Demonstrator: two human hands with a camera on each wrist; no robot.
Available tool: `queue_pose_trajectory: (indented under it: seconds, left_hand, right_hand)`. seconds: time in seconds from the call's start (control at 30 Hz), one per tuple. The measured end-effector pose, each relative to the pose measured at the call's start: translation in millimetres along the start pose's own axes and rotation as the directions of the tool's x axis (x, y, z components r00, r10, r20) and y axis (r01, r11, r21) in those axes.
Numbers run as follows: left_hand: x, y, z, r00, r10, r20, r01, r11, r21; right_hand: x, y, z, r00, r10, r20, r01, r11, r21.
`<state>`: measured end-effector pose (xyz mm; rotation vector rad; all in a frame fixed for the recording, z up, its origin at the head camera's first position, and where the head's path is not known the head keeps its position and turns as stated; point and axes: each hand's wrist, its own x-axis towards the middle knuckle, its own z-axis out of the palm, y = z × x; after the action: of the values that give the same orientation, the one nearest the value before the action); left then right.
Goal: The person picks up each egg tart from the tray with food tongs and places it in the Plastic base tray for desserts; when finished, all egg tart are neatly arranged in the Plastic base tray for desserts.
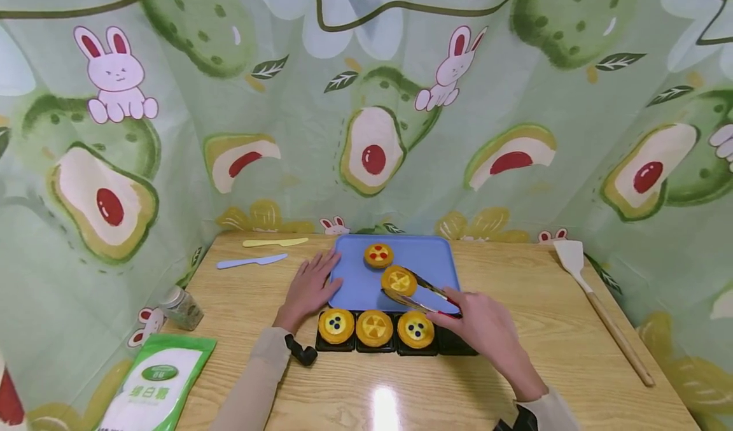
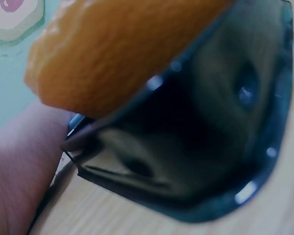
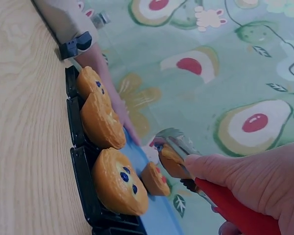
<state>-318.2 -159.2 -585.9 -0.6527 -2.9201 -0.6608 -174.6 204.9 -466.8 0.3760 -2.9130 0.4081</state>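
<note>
My right hand (image 1: 478,323) grips red-handled metal tongs (image 1: 428,295), and the tongs pinch a yellow-topped tart (image 1: 399,281) just above the blue tray (image 1: 355,284). A tart with red dots (image 1: 378,254) lies further back on that tray. In front of it, a black mould tray (image 1: 455,343) holds three tarts (image 1: 374,328) and has one bare cup at its right end. My left hand (image 1: 310,286) lies flat, fingers straight, on the table at the blue tray's left edge. The right wrist view shows the tongs (image 3: 225,200) clamping the tart (image 3: 170,161).
A yellow knife (image 1: 275,242) and a pale blue knife (image 1: 252,261) lie at the back left. A wooden-handled spatula (image 1: 601,310) lies at the right. A small jar (image 1: 181,307) and a green-white bag (image 1: 157,380) sit at the front left. Patterned cloth surrounds the table.
</note>
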Motion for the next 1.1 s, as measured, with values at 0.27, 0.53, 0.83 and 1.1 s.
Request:
queue_pose_trajectory:
  seconds: [0.27,0.53,0.83,1.1]
  left_hand:
    - [1.7,-1.2,0.9,1.000,0.011,-0.021,-0.011,1.000,-0.006]
    - [1.2,-2.8,2.9,1.000,-0.003,-0.007,0.003,1.000,0.004]
    - [0.7,0.6,6.5,1.000,-0.003,-0.017,0.002,1.000,-0.016]
    - [1.1,1.1,3.6,0.999,0.015,-0.038,-0.016,1.000,-0.027]
  right_hand:
    - [-20.7,11.4,-12.0,0.991,0.128,0.045,-0.129,0.992,0.011]
    - [-42.6,23.4,-16.1,0.982,0.182,0.054,-0.183,0.983,0.009]
    - [-70.1,38.6,-22.6,0.959,0.272,0.078,-0.271,0.962,-0.018]
    - [-95.6,47.8,-29.2,0.964,0.256,0.067,-0.251,0.965,-0.068]
